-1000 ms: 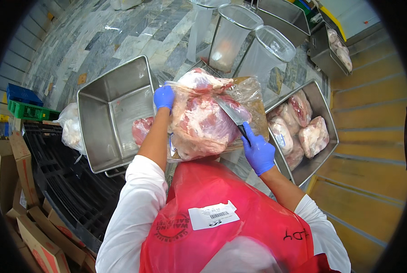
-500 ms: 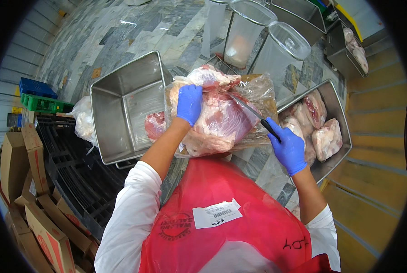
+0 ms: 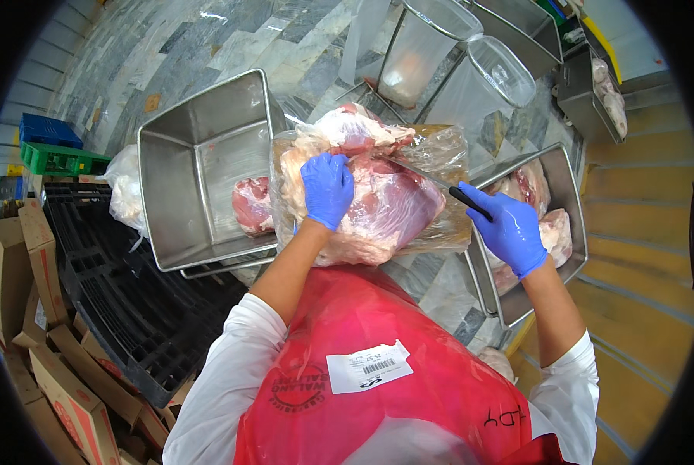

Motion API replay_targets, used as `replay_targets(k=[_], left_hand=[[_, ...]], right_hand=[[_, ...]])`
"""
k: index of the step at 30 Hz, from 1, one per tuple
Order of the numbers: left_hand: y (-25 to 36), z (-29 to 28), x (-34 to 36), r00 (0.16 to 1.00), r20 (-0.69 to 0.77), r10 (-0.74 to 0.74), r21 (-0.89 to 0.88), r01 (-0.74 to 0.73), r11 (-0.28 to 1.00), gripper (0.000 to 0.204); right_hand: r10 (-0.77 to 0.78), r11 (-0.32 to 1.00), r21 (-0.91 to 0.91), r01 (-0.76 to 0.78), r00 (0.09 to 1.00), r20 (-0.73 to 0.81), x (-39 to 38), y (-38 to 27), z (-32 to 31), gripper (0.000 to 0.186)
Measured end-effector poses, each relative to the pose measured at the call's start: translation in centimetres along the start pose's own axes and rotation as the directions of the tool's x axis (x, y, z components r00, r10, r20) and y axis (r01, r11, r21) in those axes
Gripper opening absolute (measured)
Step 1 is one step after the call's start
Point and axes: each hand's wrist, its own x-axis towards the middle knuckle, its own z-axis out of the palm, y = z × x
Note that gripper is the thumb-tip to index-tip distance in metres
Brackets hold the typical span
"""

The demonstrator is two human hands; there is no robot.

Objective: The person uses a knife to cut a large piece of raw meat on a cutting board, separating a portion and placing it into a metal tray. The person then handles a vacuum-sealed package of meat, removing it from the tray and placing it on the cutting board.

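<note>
A large piece of raw meat (image 3: 393, 209), pink with pale fat, lies on a brown board (image 3: 444, 159) partly covered in clear plastic. My left hand (image 3: 326, 188), in a blue glove, has its fingers curled into the meat's upper left part. In my right hand (image 3: 511, 232), also blue-gloved, is a knife (image 3: 469, 203) with a black handle, gripped from the right. The blade points left and its tip end is at the slit between the upper and lower parts of the meat. How deep the tip sits is hidden.
A metal bin (image 3: 207, 108) holding a smaller meat piece (image 3: 252, 206) stands left of the board. To the right, another metal bin (image 3: 578, 232) contains wrapped meat. Plastic-lined bins (image 3: 496, 74) stand beyond. A black pallet (image 3: 130, 310) and cardboard boxes (image 3: 75, 395) are at the lower left.
My right hand has moved a little right and up with the knife, and the blade has drawn slightly outward and flatter. My left hand keeps its hold on the meat.
</note>
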Motion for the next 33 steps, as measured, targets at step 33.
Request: replay_targets(k=[33], left_hand=[[-1.6, 0.4, 0.4, 0.998, -0.043, -0.035, -0.171, 0.027, 0.985, 0.019]], right_hand=[[-0.36, 0.926, 0.074, 0.37, 0.807, 0.469, 20.3, 1.9, -4.7, 0.031]])
